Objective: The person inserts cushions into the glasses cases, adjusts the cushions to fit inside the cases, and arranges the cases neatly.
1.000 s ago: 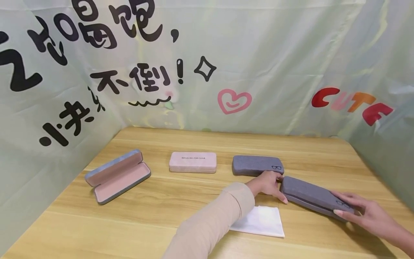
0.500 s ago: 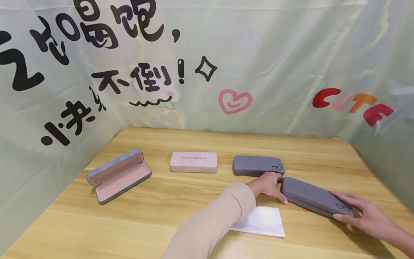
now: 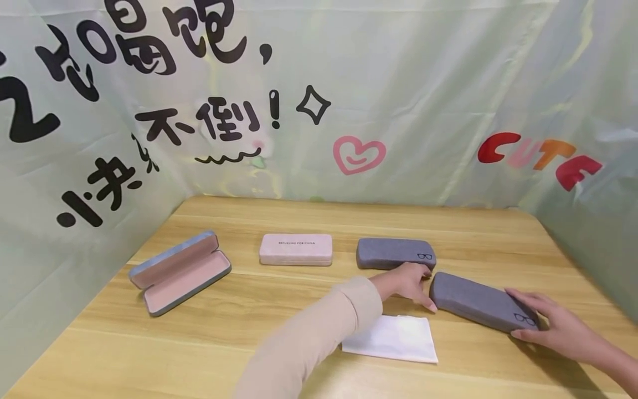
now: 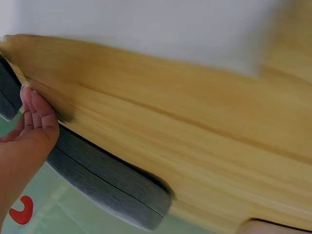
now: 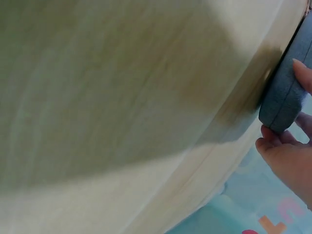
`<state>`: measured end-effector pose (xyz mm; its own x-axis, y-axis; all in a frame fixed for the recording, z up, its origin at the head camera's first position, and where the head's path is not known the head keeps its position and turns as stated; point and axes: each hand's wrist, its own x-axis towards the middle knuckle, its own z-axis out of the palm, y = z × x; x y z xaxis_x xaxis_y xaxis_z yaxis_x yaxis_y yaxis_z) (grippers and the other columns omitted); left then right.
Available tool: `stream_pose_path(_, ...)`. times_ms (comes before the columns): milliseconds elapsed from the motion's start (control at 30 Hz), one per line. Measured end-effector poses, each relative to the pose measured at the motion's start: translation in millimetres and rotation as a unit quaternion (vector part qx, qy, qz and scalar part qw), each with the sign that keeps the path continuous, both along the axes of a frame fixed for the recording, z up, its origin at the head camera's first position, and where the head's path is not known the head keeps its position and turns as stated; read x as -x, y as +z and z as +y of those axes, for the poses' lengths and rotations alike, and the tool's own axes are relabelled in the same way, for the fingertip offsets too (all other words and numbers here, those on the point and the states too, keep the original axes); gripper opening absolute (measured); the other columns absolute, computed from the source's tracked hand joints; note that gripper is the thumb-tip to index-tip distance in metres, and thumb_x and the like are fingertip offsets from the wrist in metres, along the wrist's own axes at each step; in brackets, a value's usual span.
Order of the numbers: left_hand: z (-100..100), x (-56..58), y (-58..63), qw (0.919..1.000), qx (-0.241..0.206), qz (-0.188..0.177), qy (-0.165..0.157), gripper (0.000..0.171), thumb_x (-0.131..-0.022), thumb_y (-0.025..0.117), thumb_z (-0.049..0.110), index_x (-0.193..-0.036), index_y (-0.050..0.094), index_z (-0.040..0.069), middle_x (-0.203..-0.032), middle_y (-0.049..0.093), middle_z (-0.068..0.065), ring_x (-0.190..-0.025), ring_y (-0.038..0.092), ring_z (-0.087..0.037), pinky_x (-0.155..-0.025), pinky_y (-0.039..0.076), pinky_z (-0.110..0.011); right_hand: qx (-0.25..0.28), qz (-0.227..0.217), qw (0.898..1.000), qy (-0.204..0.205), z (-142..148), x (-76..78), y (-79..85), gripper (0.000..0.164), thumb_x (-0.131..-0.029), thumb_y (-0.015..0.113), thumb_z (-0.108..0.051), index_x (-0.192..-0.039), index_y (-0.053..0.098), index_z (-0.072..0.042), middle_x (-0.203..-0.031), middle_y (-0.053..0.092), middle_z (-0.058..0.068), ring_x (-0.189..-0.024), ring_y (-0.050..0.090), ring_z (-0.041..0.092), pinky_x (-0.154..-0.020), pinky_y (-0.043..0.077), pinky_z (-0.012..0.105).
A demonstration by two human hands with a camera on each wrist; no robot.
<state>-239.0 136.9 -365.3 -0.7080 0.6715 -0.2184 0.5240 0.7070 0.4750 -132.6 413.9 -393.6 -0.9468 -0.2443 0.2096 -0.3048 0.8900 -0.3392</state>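
A grey-blue glasses case [image 3: 480, 299] with a small spectacles print lies slanted on the table at the right, its lid down. My right hand [image 3: 558, 330] grips its right end; in the right wrist view, thumb and fingers hold the corner of the case [image 5: 285, 92]. At its left end is my left hand [image 3: 410, 281], fingers loosely bent with nothing between them; whether it touches the case cannot be told. Just behind the left hand lies a second grey-blue glasses case [image 3: 391, 252], closed. In the left wrist view, this rear case [image 4: 112, 180] is partly covered by the left hand.
A closed pink glasses case [image 3: 296, 249] stands at the back middle. Farther left, a blue glasses case [image 3: 181, 274] has its lid raised, showing a pink lining. A folded white cloth [image 3: 399, 339] lies before the left forearm. Printed fabric [image 3: 423, 83] surrounds the wooden table [image 3: 199, 343].
The lid of the slanted grey-blue case has gone down from slightly raised to closed, with the right hand still at its right end. The left hand has barely moved.
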Motion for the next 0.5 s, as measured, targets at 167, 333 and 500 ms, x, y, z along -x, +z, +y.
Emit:
stream_pose_path(167, -19.5, 1.5, 0.2, 0.9994, -0.029, 0.006, -0.016, 0.066, -0.076, 0.076, 0.031, -0.131, 0.049, 0.007, -0.069, 0.055, 0.009, -0.060, 0.048, 0.000, -0.060, 0.038, -0.009, -0.002, -0.002, 1.000, -0.003, -1.6, -1.5, -0.1, 0.083, -0.067, 0.081, -0.020, -0.140, 0.042, -0.020, -0.119, 0.052, 0.032, -0.098, 0.047, 0.000, -0.069, 0.028, 0.006)
stream_pose_path(333, -40.2, 3.5, 1.8, 0.9953, -0.093, -0.015, -0.022, 0.055, -0.079, 0.074, 0.026, -0.125, 0.054, 0.004, -0.074, 0.057, 0.007, -0.064, 0.048, 0.001, -0.063, 0.040, -0.009, 0.019, 0.015, 1.000, -0.006, -11.0, -3.3, 4.0, 0.080, -0.070, 0.079, -0.018, -0.140, 0.041, -0.012, -0.123, 0.048, 0.035, -0.113, 0.050, 0.014, -0.082, 0.039, 0.018)
stream_pose_path(500, -58.7, 5.1, 2.3, 0.9881, -0.148, -0.038, -0.012, 0.045, -0.081, 0.072, 0.022, -0.119, 0.059, 0.003, -0.082, 0.061, 0.003, -0.072, 0.054, 0.000, -0.065, 0.044, -0.010, 0.034, 0.043, 0.998, -0.031, -28.9, -4.3, 11.7, 0.071, -0.074, 0.076, -0.017, -0.135, 0.044, 0.001, -0.125, 0.044, 0.033, -0.114, 0.040, 0.051, -0.073, 0.035, 0.059)
